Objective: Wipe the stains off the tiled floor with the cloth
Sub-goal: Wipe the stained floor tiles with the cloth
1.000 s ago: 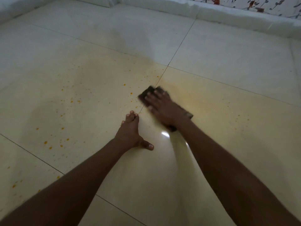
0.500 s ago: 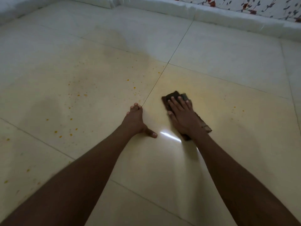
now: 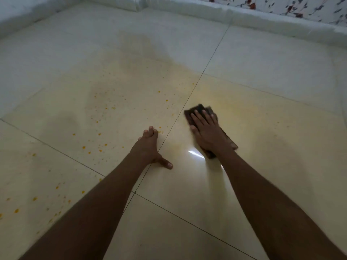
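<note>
A dark folded cloth (image 3: 199, 108) lies flat on the cream tiled floor (image 3: 262, 139), just right of a grout line. My right hand (image 3: 206, 131) presses down on the cloth with fingers spread, covering most of it. My left hand (image 3: 148, 147) rests flat on the floor to the left of the grout line, fingers together and thumb out, holding nothing. Orange stain spots (image 3: 99, 145) are scattered over the tiles left of both hands, with more at the lower left (image 3: 16, 210). A faint yellowish smear (image 3: 240, 111) shows on the tile beyond the cloth.
A white raised border (image 3: 244, 17) runs along the far edge of the floor, with a floral patterned surface (image 3: 300, 6) behind it. A bright light reflection (image 3: 196, 153) glints on the tile between my hands.
My right hand slid the cloth from the grout line rightward and nearer, then stayed there. My left hand kept its place on the floor. The view shifted slightly.
</note>
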